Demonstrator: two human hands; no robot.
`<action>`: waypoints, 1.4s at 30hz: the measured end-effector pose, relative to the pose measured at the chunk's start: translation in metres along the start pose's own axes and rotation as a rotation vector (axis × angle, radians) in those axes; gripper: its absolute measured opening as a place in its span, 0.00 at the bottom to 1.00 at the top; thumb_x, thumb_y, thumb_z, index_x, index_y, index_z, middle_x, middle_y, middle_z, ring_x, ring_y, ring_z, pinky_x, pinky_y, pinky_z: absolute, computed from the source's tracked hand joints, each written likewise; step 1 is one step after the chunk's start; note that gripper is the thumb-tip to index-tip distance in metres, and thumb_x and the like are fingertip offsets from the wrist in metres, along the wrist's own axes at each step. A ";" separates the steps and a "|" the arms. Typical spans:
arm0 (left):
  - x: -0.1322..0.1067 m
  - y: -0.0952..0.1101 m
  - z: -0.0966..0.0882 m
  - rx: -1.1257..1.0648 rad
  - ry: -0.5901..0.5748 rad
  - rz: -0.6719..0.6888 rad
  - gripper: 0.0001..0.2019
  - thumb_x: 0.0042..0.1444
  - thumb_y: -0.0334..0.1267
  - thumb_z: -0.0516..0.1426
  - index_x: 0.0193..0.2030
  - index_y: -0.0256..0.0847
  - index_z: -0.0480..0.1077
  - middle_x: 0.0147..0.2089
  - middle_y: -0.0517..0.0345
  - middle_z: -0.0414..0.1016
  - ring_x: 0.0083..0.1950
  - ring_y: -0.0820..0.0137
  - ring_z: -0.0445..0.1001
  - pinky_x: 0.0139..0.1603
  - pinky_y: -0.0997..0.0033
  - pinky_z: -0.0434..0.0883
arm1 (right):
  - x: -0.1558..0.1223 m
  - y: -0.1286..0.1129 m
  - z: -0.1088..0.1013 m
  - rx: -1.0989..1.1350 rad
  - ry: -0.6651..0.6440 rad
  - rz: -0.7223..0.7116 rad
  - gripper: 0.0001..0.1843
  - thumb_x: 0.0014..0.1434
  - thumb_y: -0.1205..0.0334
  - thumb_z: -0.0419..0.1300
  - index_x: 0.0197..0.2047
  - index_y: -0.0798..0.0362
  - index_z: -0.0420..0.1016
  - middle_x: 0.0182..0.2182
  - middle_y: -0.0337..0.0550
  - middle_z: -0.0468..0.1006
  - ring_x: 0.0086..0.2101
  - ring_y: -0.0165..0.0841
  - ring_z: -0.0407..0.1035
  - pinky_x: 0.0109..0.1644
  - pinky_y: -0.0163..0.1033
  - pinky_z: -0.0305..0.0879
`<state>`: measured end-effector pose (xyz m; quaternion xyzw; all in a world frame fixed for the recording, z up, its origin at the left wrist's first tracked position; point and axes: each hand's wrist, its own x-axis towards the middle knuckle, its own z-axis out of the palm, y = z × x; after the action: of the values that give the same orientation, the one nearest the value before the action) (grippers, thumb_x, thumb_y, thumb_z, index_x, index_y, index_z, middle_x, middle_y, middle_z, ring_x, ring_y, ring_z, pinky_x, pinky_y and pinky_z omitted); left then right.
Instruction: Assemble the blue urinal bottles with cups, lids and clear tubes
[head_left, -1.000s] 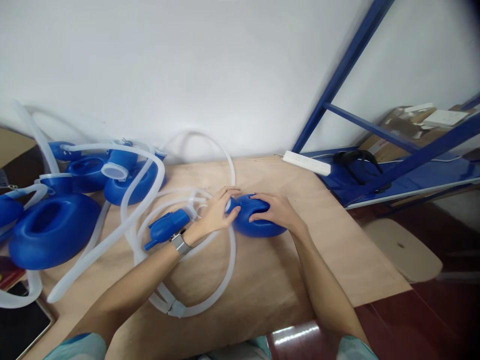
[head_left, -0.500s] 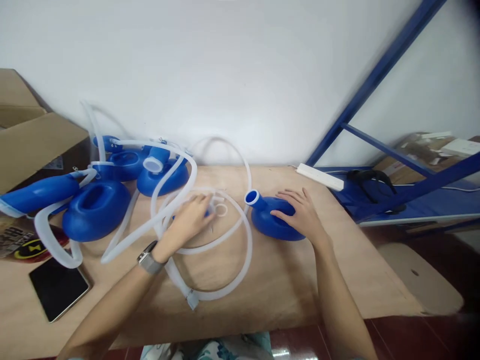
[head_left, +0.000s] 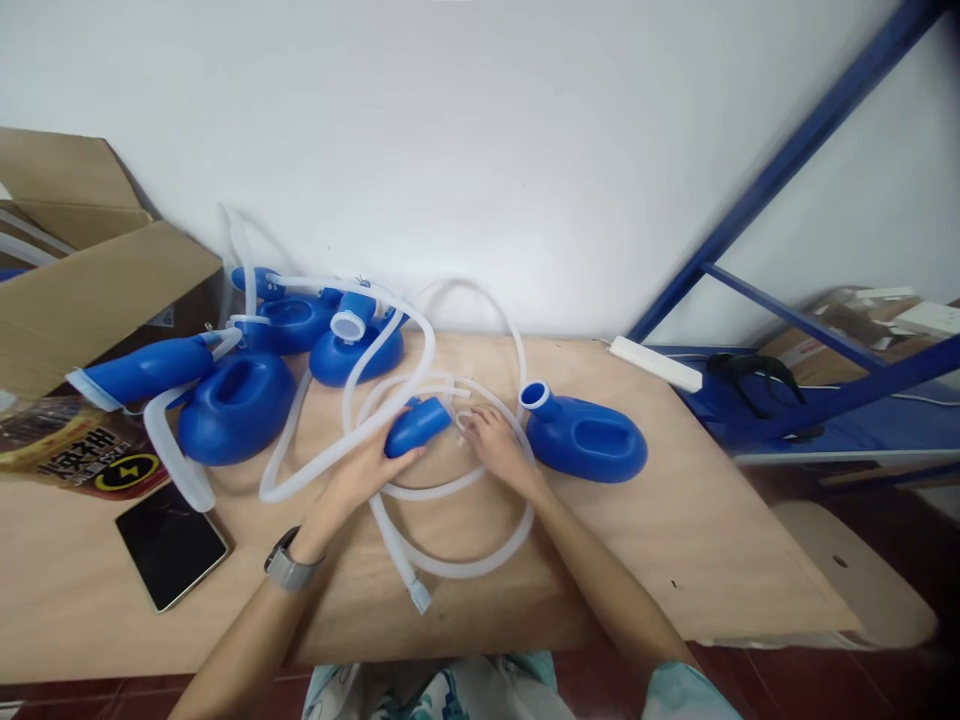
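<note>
My left hand (head_left: 366,470) is closed around a short blue plastic tube-shaped cup (head_left: 418,426), tilted just above the table. At the small translucent ring (head_left: 463,417), my right hand (head_left: 496,446) has its fingertips drawn together on the ring's edge. Other small clear parts by the fingers are too small to name. A long white hose (head_left: 466,570) lies in loops under and around both hands. To the right of them, a blue urinal bottle (head_left: 586,436) with a white-rimmed neck rests on the table.
Several blue bottles (head_left: 236,408) with attached hoses crowd the left side, by an open cardboard box (head_left: 127,280). A tablet (head_left: 171,545) lies at the front left. A white power strip (head_left: 655,363) sits at the back right, near a blue metal frame (head_left: 787,325).
My right hand has left the blue bottle and moved left to the small clear parts. My left hand now has the blue cup raised and in plain view. The view has shifted slightly left.
</note>
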<state>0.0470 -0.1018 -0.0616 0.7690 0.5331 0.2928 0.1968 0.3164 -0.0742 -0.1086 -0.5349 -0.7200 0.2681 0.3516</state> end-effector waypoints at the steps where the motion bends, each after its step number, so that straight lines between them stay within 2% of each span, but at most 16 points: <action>1: -0.003 0.001 0.000 -0.030 -0.009 0.020 0.33 0.64 0.56 0.63 0.72 0.48 0.66 0.70 0.48 0.73 0.68 0.49 0.75 0.67 0.50 0.73 | -0.003 -0.001 -0.005 0.018 0.009 0.008 0.12 0.73 0.56 0.52 0.44 0.50 0.76 0.53 0.54 0.81 0.58 0.47 0.73 0.67 0.58 0.67; 3: -0.006 0.005 0.001 -0.085 -0.006 0.053 0.32 0.63 0.55 0.63 0.71 0.51 0.67 0.71 0.51 0.72 0.70 0.51 0.73 0.69 0.50 0.73 | -0.009 -0.008 -0.014 0.143 0.042 0.042 0.20 0.76 0.49 0.44 0.47 0.48 0.73 0.46 0.49 0.82 0.48 0.42 0.78 0.56 0.51 0.75; 4: -0.006 0.009 0.002 -0.109 0.014 0.066 0.32 0.63 0.55 0.64 0.71 0.51 0.68 0.71 0.52 0.73 0.70 0.51 0.73 0.69 0.50 0.73 | -0.011 -0.013 -0.018 0.251 0.068 0.068 0.21 0.76 0.46 0.43 0.47 0.47 0.73 0.43 0.46 0.81 0.43 0.40 0.78 0.50 0.48 0.77; 6: -0.006 0.020 0.007 -0.148 0.062 0.112 0.31 0.61 0.54 0.65 0.69 0.49 0.70 0.68 0.50 0.76 0.68 0.51 0.75 0.69 0.50 0.73 | -0.016 -0.025 -0.023 0.480 0.134 0.122 0.20 0.73 0.41 0.49 0.45 0.46 0.72 0.37 0.42 0.79 0.36 0.38 0.76 0.43 0.44 0.76; 8: -0.006 0.032 0.012 -0.170 0.086 0.182 0.30 0.59 0.52 0.67 0.67 0.48 0.73 0.66 0.48 0.77 0.65 0.52 0.77 0.68 0.51 0.74 | -0.016 -0.034 -0.025 0.583 0.200 0.140 0.19 0.69 0.39 0.55 0.41 0.46 0.71 0.34 0.40 0.77 0.35 0.38 0.74 0.43 0.43 0.75; 11: -0.003 0.047 0.024 -0.169 0.117 0.215 0.30 0.58 0.52 0.68 0.66 0.47 0.74 0.65 0.46 0.77 0.62 0.52 0.79 0.67 0.50 0.75 | -0.012 -0.035 -0.026 0.483 0.255 0.112 0.18 0.68 0.41 0.56 0.41 0.46 0.72 0.39 0.44 0.78 0.43 0.40 0.76 0.50 0.45 0.75; 14: 0.000 0.049 0.035 -0.146 0.129 0.124 0.29 0.59 0.51 0.67 0.66 0.46 0.74 0.62 0.47 0.79 0.61 0.51 0.80 0.66 0.47 0.75 | -0.002 -0.025 -0.026 0.451 0.100 0.203 0.17 0.65 0.46 0.59 0.51 0.46 0.75 0.44 0.47 0.80 0.43 0.40 0.77 0.46 0.45 0.77; 17: 0.003 0.039 0.045 -0.134 0.107 0.040 0.29 0.60 0.51 0.67 0.65 0.46 0.74 0.61 0.47 0.80 0.61 0.50 0.80 0.65 0.46 0.75 | 0.007 -0.015 -0.023 0.495 -0.076 0.295 0.25 0.62 0.51 0.62 0.61 0.46 0.74 0.44 0.46 0.82 0.39 0.39 0.78 0.38 0.43 0.79; 22: 0.003 0.019 0.043 -0.102 0.137 0.009 0.28 0.60 0.53 0.66 0.64 0.44 0.75 0.62 0.45 0.80 0.62 0.49 0.79 0.66 0.45 0.75 | 0.011 -0.009 -0.014 0.741 -0.031 0.370 0.42 0.55 0.60 0.65 0.72 0.38 0.63 0.57 0.43 0.81 0.47 0.40 0.81 0.51 0.49 0.81; 25: 0.002 0.014 0.036 -0.091 0.134 0.018 0.27 0.62 0.52 0.65 0.64 0.45 0.74 0.63 0.47 0.79 0.64 0.50 0.77 0.69 0.45 0.72 | 0.007 -0.012 -0.007 0.931 -0.013 0.440 0.36 0.53 0.58 0.67 0.66 0.40 0.71 0.58 0.43 0.82 0.51 0.42 0.81 0.56 0.52 0.80; 28: -0.002 0.017 0.038 -0.085 0.122 0.010 0.27 0.61 0.52 0.66 0.64 0.44 0.74 0.61 0.47 0.80 0.62 0.51 0.79 0.68 0.47 0.73 | 0.002 -0.022 0.012 1.079 0.040 0.494 0.25 0.59 0.47 0.64 0.58 0.45 0.77 0.57 0.46 0.83 0.56 0.44 0.78 0.63 0.52 0.75; 31: -0.009 0.026 0.047 -0.034 0.142 -0.002 0.29 0.60 0.52 0.66 0.64 0.43 0.75 0.60 0.44 0.80 0.58 0.49 0.81 0.61 0.49 0.78 | 0.000 -0.035 0.033 1.120 0.220 0.531 0.29 0.63 0.37 0.59 0.58 0.46 0.77 0.56 0.46 0.84 0.58 0.45 0.77 0.66 0.53 0.72; 33: -0.014 0.032 0.052 0.019 0.153 0.001 0.29 0.59 0.52 0.66 0.65 0.43 0.74 0.57 0.44 0.80 0.55 0.49 0.82 0.57 0.49 0.80 | 0.000 -0.043 0.037 1.106 0.272 0.534 0.31 0.62 0.33 0.58 0.56 0.47 0.79 0.53 0.46 0.85 0.56 0.45 0.78 0.66 0.53 0.72; 36: -0.019 0.038 0.051 0.038 0.111 0.089 0.28 0.59 0.47 0.67 0.65 0.44 0.75 0.56 0.45 0.79 0.54 0.50 0.81 0.57 0.50 0.80 | 0.002 -0.053 0.021 0.964 0.114 0.454 0.36 0.62 0.25 0.55 0.46 0.48 0.85 0.46 0.47 0.87 0.54 0.47 0.79 0.67 0.54 0.70; 39: -0.023 0.042 0.046 0.022 0.040 0.198 0.26 0.61 0.44 0.65 0.66 0.47 0.74 0.58 0.46 0.76 0.59 0.51 0.79 0.61 0.50 0.78 | 0.002 -0.059 -0.003 0.853 -0.070 0.365 0.41 0.61 0.20 0.52 0.36 0.48 0.88 0.42 0.48 0.88 0.54 0.48 0.79 0.69 0.54 0.67; 42: -0.025 0.046 0.045 -0.007 0.119 0.176 0.26 0.63 0.46 0.64 0.68 0.48 0.72 0.59 0.45 0.74 0.61 0.51 0.77 0.62 0.49 0.77 | 0.001 -0.061 -0.014 0.862 -0.081 0.308 0.45 0.61 0.18 0.47 0.38 0.47 0.89 0.43 0.47 0.88 0.53 0.48 0.79 0.67 0.55 0.68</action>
<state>0.1027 -0.1407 -0.0734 0.7935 0.4732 0.3557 0.1410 0.2922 -0.0908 -0.0534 -0.4297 -0.4681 0.6129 0.4698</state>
